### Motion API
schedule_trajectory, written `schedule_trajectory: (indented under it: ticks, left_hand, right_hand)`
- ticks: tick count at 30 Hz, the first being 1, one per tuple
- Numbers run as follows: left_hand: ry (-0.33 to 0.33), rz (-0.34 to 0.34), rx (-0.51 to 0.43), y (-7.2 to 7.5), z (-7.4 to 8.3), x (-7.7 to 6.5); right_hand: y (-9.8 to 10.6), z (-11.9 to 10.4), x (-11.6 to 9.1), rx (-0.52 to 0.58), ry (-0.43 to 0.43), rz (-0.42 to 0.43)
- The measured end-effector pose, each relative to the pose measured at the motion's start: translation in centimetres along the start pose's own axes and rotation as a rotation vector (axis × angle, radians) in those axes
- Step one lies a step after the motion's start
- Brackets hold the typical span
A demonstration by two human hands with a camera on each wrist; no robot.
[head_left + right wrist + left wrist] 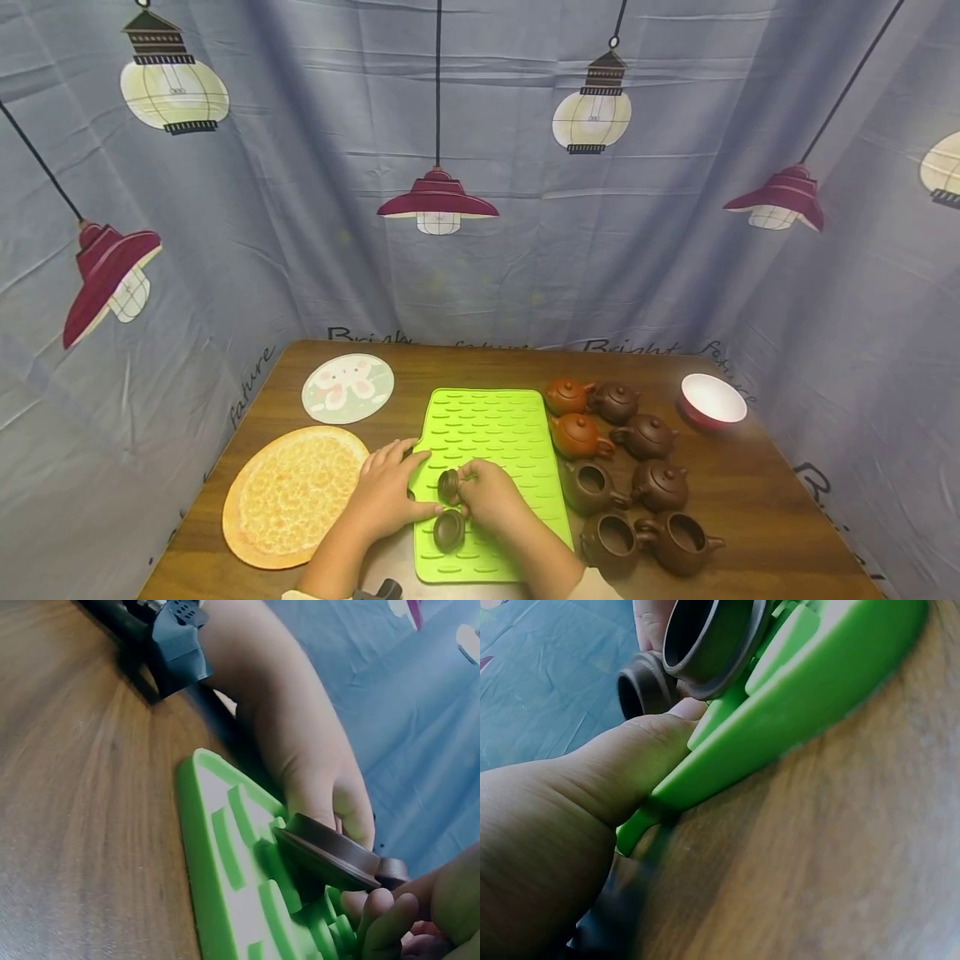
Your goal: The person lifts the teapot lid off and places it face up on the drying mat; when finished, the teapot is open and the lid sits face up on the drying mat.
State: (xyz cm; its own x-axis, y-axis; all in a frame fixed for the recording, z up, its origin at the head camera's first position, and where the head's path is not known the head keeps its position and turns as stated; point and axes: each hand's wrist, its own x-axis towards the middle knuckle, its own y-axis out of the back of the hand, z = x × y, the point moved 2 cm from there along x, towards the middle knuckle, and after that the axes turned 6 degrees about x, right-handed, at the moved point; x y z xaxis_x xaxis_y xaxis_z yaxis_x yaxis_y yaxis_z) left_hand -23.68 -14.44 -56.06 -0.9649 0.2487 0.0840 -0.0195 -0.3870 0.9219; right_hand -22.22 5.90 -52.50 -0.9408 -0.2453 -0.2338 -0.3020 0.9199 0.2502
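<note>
Two dark brown teapot lids stand on edge over the ribbed green mat (495,425) in the head view. My right hand (491,496) pinches the upper lid (447,487); its lowest fingertip comes close to the lower lid (450,531). Spread over the mat's left edge, my left hand (386,487) points its straight thumb between the two lids. In the left wrist view the hollow undersides of a near lid (724,656) and a farther lid (646,686) show beside that thumb. A lid (330,851) lies between both hands in the right wrist view, its knob at the right fingertips.
Right of the mat stand two orange teapots (581,435) and several dark brown teapots (660,483), some without lids. A white-lined red bowl (712,400) sits farther right. On the left lie a round biscuit-patterned mat (292,500) and a rabbit-print mat (347,388).
</note>
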Motion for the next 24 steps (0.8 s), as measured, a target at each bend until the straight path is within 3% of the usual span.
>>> schedule_trajectory:
  ticks: [15,24]
  left_hand:
    - [-0.008,0.005,-0.002,-0.02,-0.05,-0.06]
    - [-0.003,-0.001,-0.011,0.03,0.03,-0.07]
  right_hand:
    - [0.26,0.58,-0.06,0.049,0.025,0.014]
    - [0.09,0.36,-0.31,0.022,0.007,0.103]
